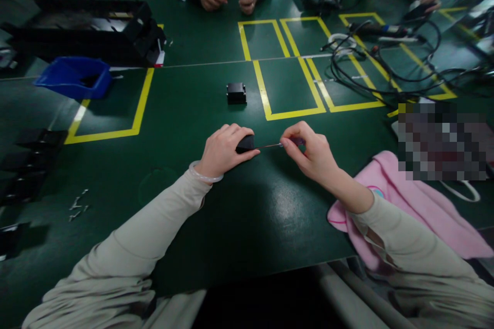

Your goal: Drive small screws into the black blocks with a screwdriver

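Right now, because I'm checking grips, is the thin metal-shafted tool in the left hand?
No, the right hand grips the tool, while the left hand holds a small black block.

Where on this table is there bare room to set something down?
Bare table lies between the left hand, right hand and near edge, and inside the yellow rectangle just right of the black block. Crowded: cables far right, black parts along the left.
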### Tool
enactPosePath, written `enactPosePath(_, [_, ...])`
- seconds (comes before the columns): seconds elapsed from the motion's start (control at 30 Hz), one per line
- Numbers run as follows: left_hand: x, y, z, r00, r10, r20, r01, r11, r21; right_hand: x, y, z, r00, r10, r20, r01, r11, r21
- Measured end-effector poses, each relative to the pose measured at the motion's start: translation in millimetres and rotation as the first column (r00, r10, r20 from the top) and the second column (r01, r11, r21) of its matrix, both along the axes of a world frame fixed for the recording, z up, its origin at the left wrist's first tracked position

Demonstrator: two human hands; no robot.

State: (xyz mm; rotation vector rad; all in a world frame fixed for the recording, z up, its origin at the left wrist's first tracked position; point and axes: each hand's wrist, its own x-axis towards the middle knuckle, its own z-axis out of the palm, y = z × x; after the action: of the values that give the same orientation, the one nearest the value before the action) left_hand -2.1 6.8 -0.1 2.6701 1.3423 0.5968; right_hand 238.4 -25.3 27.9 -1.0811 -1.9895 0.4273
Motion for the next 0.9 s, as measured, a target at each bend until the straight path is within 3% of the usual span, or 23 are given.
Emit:
enactPosePath(0.33, [0.5,-0.5,1.2,1.000,0.002,-0.011,-0.003,1.000,-0.007,1.6,0.5,1.2,0.998,0.053,0.017,-0.054,0.998,0.045])
enactPosePath(0.53, [0.1,-0.3,0.2,1.000,0.003,-0.010,-0.003,1.000,0.004,0.8,-0.8,1.8,1.000,0.018,0.016,-0.018,1.000,-0.003])
enactPosePath(0.7, [0.4,-0.5,1.4,1.000,0.002,-0.009,-0.002,1.000,-0.008,1.7,0.9,1.6,0.998,0.037,0.044,-0.040,0.998,0.058])
enactPosePath(0.9, [0.5,-0.3,1.7,1.000,-0.001,-0.009,0.001,1.000,-0.004,2.3,1.5,0.5,0.998,-0.024,0.063,0.021,0.998,0.056])
